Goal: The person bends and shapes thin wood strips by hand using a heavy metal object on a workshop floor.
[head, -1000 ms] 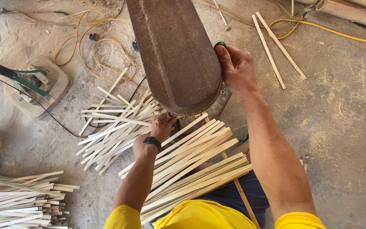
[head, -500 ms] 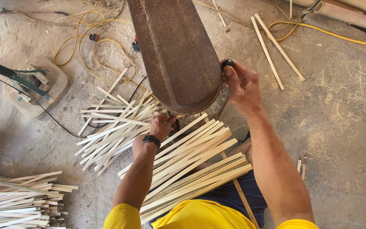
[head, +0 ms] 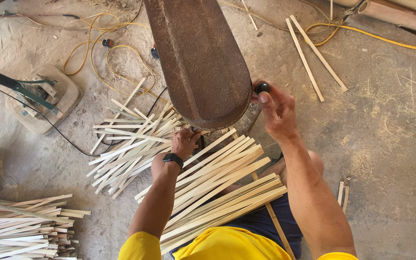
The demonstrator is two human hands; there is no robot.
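Feeding a thin wooden strip (head: pixel 217 139) under the rusty machine housing (head: pixel 198 58) goes best, I judge, if the strip is kept flat and straight, with the guiding fingers well back from whatever works beneath the cover, and the knob held steady rather than jerked.

The left hand (head: pixel 185 142), a black watch on its wrist, sits right at the housing's lower edge. Its fingers are curled and close together at the end of a strip, apparently pinching it, though the tips are partly hidden under the cover, so the grip is not certain.

The right hand (head: pixel 278 113) is raised beside the housing's right edge. Its thumb and bent fingers are closed around a small black knob (head: pixel 262 87).

Below and between both hands, a bundle of pale strips (head: pixel 222 192) lies across the lap. Just left of the left fingers is a loose heap of strips (head: pixel 131 144); 2 longer slats (head: pixel 314 58) lie well above the right hand.
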